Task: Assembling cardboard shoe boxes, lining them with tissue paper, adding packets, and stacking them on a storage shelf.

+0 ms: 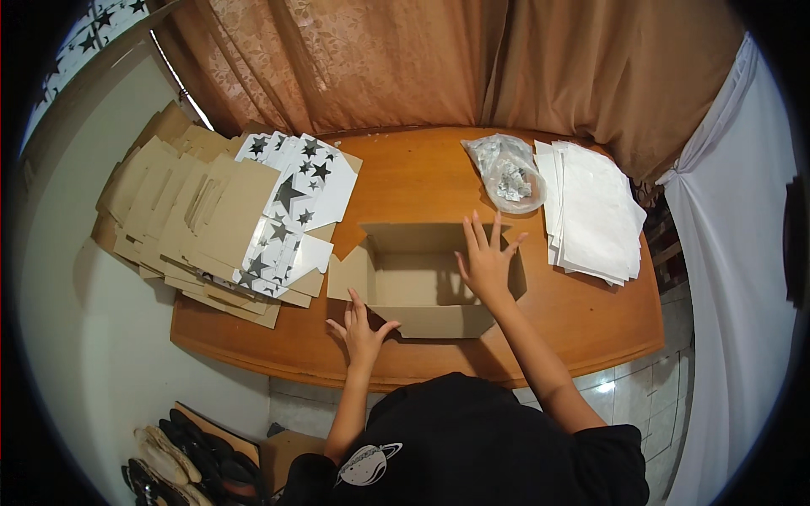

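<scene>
An open-topped brown cardboard box [441,321] stands on the wooden table in front of me, its inside bare and its side flaps standing outward. At its front left corner is my left hand [361,339], fingers spread, close to the left flap [350,271]; whether it touches the card I cannot tell. Over the box's right side reaches my right hand [489,263], its fingers stretched apart toward the far right corner. Neither hand grips anything. The right hand and forearm hide part of the box's right end.
Stacked flat cardboard pieces [230,207], some with a black-star print [295,194], cover the table's left side. A clear plastic bag [504,169] with small pale pieces lies at the back right, beside a stack of white sheets [595,211]. Shoes [211,455] sit on the floor at lower left.
</scene>
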### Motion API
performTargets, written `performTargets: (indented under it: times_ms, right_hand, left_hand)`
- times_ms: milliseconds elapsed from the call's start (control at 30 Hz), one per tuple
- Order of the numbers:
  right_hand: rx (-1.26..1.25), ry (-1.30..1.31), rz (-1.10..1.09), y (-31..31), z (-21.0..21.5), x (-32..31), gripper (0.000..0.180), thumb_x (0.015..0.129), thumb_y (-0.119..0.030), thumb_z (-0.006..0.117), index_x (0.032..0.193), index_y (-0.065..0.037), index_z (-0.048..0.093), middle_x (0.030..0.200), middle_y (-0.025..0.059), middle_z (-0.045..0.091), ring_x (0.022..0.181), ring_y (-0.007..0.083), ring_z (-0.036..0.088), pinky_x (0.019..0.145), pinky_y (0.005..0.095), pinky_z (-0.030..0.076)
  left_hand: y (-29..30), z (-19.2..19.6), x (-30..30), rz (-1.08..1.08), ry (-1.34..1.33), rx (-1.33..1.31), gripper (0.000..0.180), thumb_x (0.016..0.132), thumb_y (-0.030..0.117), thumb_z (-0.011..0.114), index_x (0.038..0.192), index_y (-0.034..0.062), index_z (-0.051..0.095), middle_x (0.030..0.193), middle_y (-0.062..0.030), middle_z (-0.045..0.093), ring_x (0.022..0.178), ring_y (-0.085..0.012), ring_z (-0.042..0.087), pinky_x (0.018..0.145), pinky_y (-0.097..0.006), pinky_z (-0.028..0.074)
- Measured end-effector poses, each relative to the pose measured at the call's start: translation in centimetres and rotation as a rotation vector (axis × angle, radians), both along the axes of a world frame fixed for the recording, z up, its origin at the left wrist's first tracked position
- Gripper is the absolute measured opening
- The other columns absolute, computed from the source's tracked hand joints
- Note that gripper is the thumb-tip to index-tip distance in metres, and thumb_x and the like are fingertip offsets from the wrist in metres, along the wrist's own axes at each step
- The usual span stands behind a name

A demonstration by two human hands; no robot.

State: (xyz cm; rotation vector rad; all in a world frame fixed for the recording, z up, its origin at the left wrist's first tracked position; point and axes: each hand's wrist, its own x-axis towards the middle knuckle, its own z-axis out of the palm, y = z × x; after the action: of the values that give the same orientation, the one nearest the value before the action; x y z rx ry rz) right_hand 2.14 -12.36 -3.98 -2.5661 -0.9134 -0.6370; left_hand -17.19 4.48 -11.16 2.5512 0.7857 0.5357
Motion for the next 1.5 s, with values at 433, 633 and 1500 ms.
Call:
performTargets:
  times_ms: [433,633,1500]
  right_hand:
    - [-0.143,0.319,0.193,-4.2,-4.5,-1.5,0.048,0.087,-0.034,0.046,0.128,-0.009,0.044,0.138,0.0063,0.036,0.126,0.0301,0.034,0.103,0.0573,0.013]
    - [-0.004,0.097,0.368,-5.5,-3.9,-1.5,0.043,0.081,-0.021,0.056,0.123,-0.011,0.051,0.136,0.0086,0.039,0.127,0.0319,0.032,0.104,0.0556,0.015]
    - [0.05,0.164,0.074,-4.7,-4.1,-7.5,0.063,0.085,-0.038,0.048,0.135,-0.004,0.029,0.128,0.0096,0.046,0.12,0.0231,0.041,0.094,0.0684,-0.008]
  left_hand:
    - [1.7,-1.0,0.1,-0.397,-0.28,0.272,0.09,0.069,0.046,0.067,0.141,0.0252,0.017,0.141,-0.0067,0.031,0.133,-0.0367,0.015,0.101,-0.063,0.002]
    - [0.7,3.6,0.0,-0.379,0.043,0.263,0.06,0.075,0.049,0.061,0.127,0.0196,0.048,0.136,0.003,0.039,0.132,-0.0347,0.019,0.095,-0.069,-0.006]
    - [-1.5,3.7,2.0,-0.234,-0.01,0.395,0.054,0.077,0.049,0.056,0.113,0.0103,0.058,0.119,-0.0086,0.051,0.12,-0.0375,0.034,0.089,-0.074,-0.005]
